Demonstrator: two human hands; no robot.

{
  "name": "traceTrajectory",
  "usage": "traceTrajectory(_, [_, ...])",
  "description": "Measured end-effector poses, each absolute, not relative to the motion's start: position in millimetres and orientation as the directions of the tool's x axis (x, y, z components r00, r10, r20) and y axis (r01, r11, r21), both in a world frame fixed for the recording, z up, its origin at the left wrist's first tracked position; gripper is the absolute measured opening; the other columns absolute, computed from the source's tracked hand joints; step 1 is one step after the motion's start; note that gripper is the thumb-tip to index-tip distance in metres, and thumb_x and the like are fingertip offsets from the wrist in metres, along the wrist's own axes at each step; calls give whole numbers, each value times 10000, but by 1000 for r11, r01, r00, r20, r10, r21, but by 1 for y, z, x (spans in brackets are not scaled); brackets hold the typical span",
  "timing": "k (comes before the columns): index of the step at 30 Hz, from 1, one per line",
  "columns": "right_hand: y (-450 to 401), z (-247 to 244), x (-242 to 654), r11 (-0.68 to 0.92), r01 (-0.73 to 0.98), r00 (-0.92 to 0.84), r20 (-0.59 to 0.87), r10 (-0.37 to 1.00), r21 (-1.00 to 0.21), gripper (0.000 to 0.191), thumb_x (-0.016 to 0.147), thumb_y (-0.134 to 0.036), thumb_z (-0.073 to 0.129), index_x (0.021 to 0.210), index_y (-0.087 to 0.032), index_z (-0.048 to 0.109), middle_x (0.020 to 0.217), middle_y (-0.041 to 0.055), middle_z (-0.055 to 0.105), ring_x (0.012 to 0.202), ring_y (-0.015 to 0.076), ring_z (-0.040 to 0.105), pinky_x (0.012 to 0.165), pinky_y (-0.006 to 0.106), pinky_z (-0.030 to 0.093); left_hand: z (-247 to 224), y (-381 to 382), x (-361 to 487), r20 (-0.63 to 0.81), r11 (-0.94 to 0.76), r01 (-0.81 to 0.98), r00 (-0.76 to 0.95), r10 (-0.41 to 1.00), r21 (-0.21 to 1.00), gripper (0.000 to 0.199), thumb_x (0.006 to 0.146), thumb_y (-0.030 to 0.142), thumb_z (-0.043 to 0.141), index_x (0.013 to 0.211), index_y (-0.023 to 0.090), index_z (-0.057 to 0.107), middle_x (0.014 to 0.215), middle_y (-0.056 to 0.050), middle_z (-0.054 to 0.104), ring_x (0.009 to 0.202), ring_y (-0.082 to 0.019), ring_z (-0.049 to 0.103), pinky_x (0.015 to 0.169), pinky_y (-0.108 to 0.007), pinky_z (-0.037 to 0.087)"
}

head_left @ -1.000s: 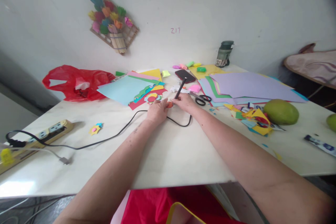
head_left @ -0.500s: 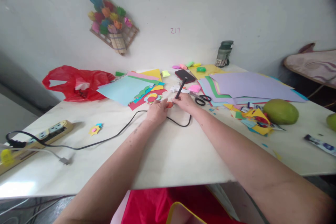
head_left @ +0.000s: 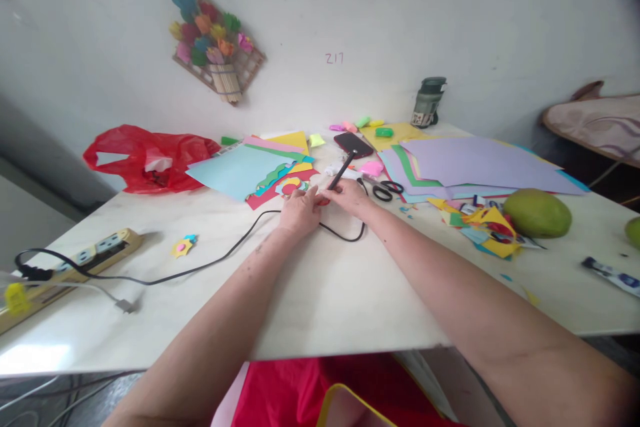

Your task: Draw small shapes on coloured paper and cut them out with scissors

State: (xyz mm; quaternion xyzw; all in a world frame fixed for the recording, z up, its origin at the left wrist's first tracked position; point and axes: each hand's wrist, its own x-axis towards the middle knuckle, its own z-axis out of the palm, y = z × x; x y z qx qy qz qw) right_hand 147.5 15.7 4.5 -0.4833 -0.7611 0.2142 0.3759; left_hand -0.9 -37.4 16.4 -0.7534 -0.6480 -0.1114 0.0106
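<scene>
My right hand (head_left: 350, 197) is closed around a slim black pen (head_left: 343, 170), which slants up and away toward the phone. Close against it, my left hand (head_left: 301, 208) has its fingers bent and pressed on a small orange-red piece (head_left: 325, 201), mostly hidden between the hands. Just beyond the left fingers lies a layered paper flower (head_left: 291, 187) on red paper (head_left: 263, 195). Black-handled scissors (head_left: 383, 191) rest right of my right hand. A black cable (head_left: 235, 250) runs under my left wrist and loops up beside my right hand.
A power strip (head_left: 95, 257) and a small yellow flower piece (head_left: 182, 247) are at left. Behind stand a red plastic bag (head_left: 135, 173), coloured sheets (head_left: 230, 170), a phone (head_left: 353, 145) and a bottle (head_left: 429, 103). At right are purple paper (head_left: 480, 163), scraps (head_left: 493, 223) and a green fruit (head_left: 537, 213).
The pen has tilted slightly, its lower part shifting a little left, and my right fingers have moved closer to my left. Less of the orange-red piece shows.
</scene>
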Motion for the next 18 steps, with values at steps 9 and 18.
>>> traceTrajectory(9, [15, 4, 148, 407, 561, -292, 288, 912, -721, 155, 791, -315, 698, 816, -166, 735, 800, 47, 737, 752, 171, 672, 676, 245, 488, 17, -27, -15, 96, -197, 927, 175, 980, 320, 694, 791, 221, 502, 1467, 137, 370, 1264, -61, 656, 1299, -288, 437, 1068, -385, 379])
traceTrajectory(18, [13, 6, 148, 446, 566, -311, 322, 894, -693, 128, 789, -297, 697, 805, -177, 740, 763, 34, 733, 738, 166, 671, 693, 248, 495, 15, -21, -32, 91, -296, 823, 290, 953, 485, 744, 773, 209, 536, 1485, 124, 338, 1217, -50, 684, 1259, -261, 466, 1112, -407, 324])
